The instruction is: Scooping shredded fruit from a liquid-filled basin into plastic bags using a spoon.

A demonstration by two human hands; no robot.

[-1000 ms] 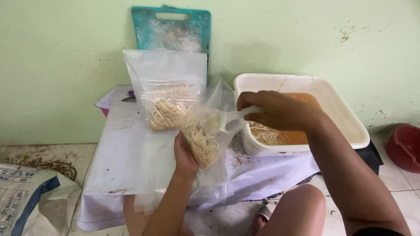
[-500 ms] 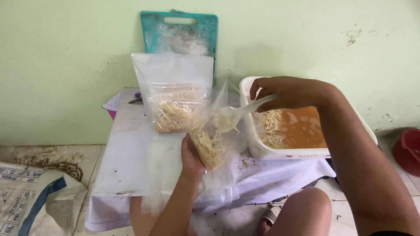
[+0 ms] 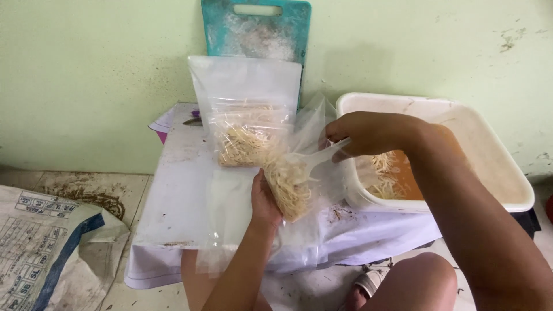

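The left hand (image 3: 266, 198) cups a thin clear bag (image 3: 294, 173) of pale noodles from below, just above the bench (image 3: 178, 190); the right hand (image 3: 366, 133) pinches a white plastic fork (image 3: 322, 156) into its mouth. Soft, light, slippery film: best supported underneath.

A single head-worn camera looks steeply down and forward over the low table (image 3: 178, 190) — close enough that both forearms fill the lower picture. It faces the green wall (image 3: 86, 75) along the table's far edge. The table's near edge, a knee and floor lie at the bottom — no second view shares the scene.
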